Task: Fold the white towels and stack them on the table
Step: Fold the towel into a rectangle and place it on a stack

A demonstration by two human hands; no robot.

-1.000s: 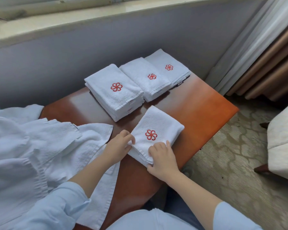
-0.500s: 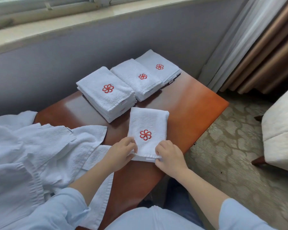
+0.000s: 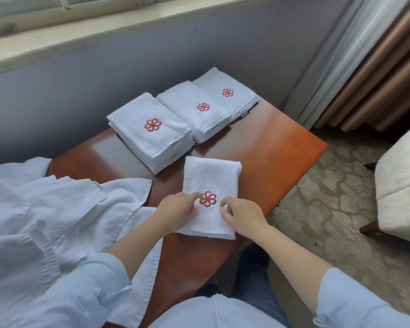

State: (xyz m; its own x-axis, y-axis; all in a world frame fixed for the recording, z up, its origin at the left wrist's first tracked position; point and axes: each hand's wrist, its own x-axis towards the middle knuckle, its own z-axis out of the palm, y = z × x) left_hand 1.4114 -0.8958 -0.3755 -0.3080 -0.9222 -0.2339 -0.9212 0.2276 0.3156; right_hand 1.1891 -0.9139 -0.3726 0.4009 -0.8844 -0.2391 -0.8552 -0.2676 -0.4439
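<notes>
White folded towel (image 3: 211, 178) lies under the fingertips on the table (image 3: 275, 150). Left hand (image 3: 175, 213) presses it with a straight finger; right hand (image 3: 243, 217) is curled, grip indeterminate. Three stacks (image 3: 152, 133) sit beyond the fingers. Unfolded pile (image 3: 47, 216), left of them, awaits folding.

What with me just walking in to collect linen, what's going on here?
A person is folding towels at the wooden table. The left hand and right hand rest on a folded towel near the front edge, fingers beside its red emblem; it is not yet stacked. Three piles of folded towels sit in a row at the far side. A heap of unfolded white linen lies to the person's left.
</notes>
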